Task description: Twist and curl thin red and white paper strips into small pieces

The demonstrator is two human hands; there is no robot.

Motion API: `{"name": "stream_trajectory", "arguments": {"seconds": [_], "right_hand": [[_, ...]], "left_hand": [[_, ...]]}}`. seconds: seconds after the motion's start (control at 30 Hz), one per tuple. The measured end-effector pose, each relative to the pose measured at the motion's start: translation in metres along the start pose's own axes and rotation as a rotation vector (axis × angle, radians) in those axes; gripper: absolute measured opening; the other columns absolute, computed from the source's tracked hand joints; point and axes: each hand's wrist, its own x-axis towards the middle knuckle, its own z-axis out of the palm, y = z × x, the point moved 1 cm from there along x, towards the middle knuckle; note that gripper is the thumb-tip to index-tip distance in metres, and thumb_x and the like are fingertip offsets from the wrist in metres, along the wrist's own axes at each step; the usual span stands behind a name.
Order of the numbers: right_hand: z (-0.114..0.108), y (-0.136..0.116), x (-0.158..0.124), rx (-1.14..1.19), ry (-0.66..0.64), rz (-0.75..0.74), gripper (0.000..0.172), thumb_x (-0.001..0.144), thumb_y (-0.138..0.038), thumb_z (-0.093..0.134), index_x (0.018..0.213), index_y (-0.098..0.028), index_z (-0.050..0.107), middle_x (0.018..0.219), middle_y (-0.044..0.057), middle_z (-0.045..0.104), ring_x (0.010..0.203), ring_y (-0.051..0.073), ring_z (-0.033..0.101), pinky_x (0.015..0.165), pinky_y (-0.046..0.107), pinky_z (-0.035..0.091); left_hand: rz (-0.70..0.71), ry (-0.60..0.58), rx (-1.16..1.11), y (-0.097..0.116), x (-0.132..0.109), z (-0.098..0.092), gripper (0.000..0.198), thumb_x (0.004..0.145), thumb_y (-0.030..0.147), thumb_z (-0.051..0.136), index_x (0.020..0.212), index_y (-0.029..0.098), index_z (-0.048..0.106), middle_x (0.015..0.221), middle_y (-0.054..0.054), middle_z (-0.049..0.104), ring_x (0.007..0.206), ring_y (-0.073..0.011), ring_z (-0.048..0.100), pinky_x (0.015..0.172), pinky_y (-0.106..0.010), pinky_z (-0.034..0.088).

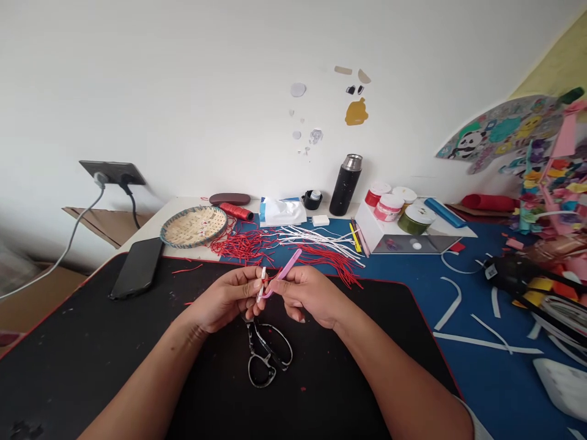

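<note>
Pinching with both hands, you hold your forearms angled inward from the bottom of the view, wrists raised above the black desk mat. Your left hand presses thumb and fingertips together on a short white strip, which stands nearly upright. Your right hand pinches a pink plastic stick that slants up and away, its lower end meeting the white strip between your hands. Your other right fingers curl loosely beneath. Black-handled scissors lie on the mat just below your hands. Beyond them, red cut strands and white paper strips spread over a blue mat, beside a woven bamboo tray.
</note>
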Motion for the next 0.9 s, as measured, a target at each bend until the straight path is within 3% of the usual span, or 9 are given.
{"name": "stream_trajectory", "arguments": {"seconds": [0.23, 0.5, 0.77, 0.9], "right_hand": [[-0.004, 0.004, 0.003, 0.082, -0.019, 0.102, 0.043, 0.083, -0.051, 0.085, 0.081, -0.017, 0.06, 0.045, -0.014, 0.039, 0.036, 0.006, 0.04, 0.038, 0.02, 0.03], [-0.007, 0.006, 0.005, 0.054, -0.028, 0.096, 0.047, 0.081, -0.057, 0.085, 0.078, -0.018, 0.059, 0.044, -0.013, 0.039, 0.036, 0.007, 0.042, 0.039, 0.021, 0.031], [-0.007, 0.008, 0.005, 0.031, -0.007, 0.075, 0.052, 0.077, -0.061, 0.086, 0.078, -0.018, 0.058, 0.046, -0.013, 0.039, 0.039, 0.007, 0.041, 0.041, 0.021, 0.034], [-0.006, 0.009, 0.007, -0.066, 0.027, 0.033, 0.05, 0.084, -0.063, 0.078, 0.079, -0.018, 0.059, 0.05, -0.01, 0.045, 0.044, 0.008, 0.047, 0.046, 0.022, 0.039]], "left_hand": [[-0.023, 0.092, 0.105, 0.004, -0.002, 0.005, 0.025, 0.082, 0.032, 0.09, 0.088, 0.014, 0.074, 0.069, -0.008, 0.076, 0.055, -0.0162, 0.071, 0.049, -0.02, 0.055], [-0.046, 0.123, 0.188, 0.009, -0.008, 0.006, 0.033, 0.079, 0.037, 0.092, 0.096, 0.014, 0.076, 0.08, -0.012, 0.082, 0.066, -0.0203, 0.078, 0.06, -0.023, 0.062], [-0.047, 0.156, 0.276, 0.014, -0.008, 0.014, 0.035, 0.074, 0.035, 0.095, 0.095, 0.015, 0.075, 0.078, -0.009, 0.082, 0.066, -0.0176, 0.076, 0.062, -0.023, 0.061], [-0.021, 0.198, 0.263, 0.015, -0.008, 0.018, 0.041, 0.068, 0.038, 0.099, 0.092, 0.016, 0.074, 0.075, -0.005, 0.081, 0.064, -0.0152, 0.074, 0.06, -0.02, 0.059]]}}
